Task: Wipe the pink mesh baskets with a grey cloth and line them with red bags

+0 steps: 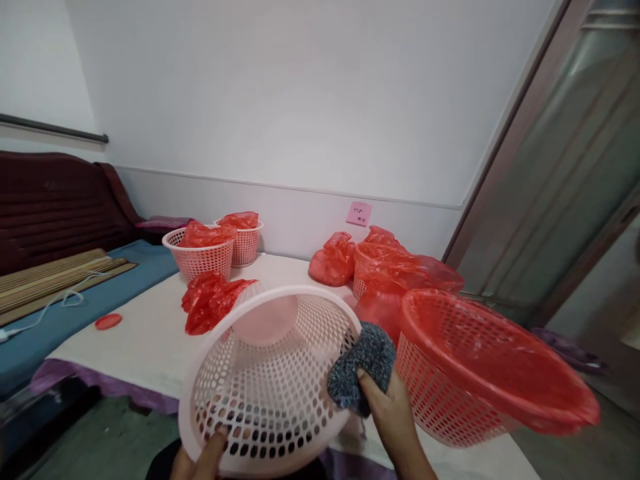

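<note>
My left hand (pixel 200 460) grips the lower rim of a pale pink perforated basket (pixel 260 393), tilted so its open mouth faces me. My right hand (pixel 390 413) is closed on a dark grey cloth (pixel 363 363) and presses it against the basket's right rim. Just to the right, a larger basket lined with a red plastic bag (pixel 480 367) stands on the table.
On the white-covered table (pixel 145 333) lie a loose red bag (pixel 210 300), two lined baskets at the back left (pixel 203 253) and another lined basket with red bags at the back (pixel 380 267). A blue mat with a red lid (pixel 108 321) lies left. A door stands right.
</note>
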### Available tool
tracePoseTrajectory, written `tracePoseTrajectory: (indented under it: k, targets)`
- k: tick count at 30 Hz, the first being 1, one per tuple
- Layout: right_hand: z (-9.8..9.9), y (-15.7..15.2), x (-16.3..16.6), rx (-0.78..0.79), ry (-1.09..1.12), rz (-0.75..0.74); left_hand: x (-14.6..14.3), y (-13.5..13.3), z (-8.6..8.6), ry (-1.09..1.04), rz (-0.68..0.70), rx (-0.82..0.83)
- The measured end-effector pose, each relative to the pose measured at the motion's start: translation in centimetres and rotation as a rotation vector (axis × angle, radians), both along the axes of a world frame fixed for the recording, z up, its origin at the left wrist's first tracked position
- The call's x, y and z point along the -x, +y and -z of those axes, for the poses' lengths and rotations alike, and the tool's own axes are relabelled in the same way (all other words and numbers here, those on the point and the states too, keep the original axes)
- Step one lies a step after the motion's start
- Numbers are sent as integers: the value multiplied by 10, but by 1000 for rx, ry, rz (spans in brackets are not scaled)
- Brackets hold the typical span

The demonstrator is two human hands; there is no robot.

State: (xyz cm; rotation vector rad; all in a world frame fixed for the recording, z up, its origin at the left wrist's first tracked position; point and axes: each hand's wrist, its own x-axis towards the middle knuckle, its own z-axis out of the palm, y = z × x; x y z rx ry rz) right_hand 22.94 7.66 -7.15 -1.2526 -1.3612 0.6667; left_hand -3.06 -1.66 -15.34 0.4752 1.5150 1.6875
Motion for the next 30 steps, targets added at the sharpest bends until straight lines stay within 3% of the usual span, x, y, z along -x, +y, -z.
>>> tracePoseTrajectory:
  k: [4,8,13,16,19,25,28,30]
  targets:
    - [40,-22,26,231,428,41,-32,10,-8,-235,-64,-27]
    - [55,-23,41,250,650,121,-62,14,-8,-348,-62,-74]
    - [35,-12,21,93,427,232,-37,6,-18,-379,54,-180]
    - [23,-16,9,11,294,289,-11,2,-32,-428,140,-115]
    - [21,-20,7,-44,267,306,-6,1,-37,-462,207,-70]
    - [37,-21,29,67,423,305,-26,7,-15,-248,3,-92]
    - [56,-31,56,121,499,208,-31,7,-6,-63,-34,-84]
    - [71,-42,75,87,431,153,-37,5,-1,41,-19,-70]
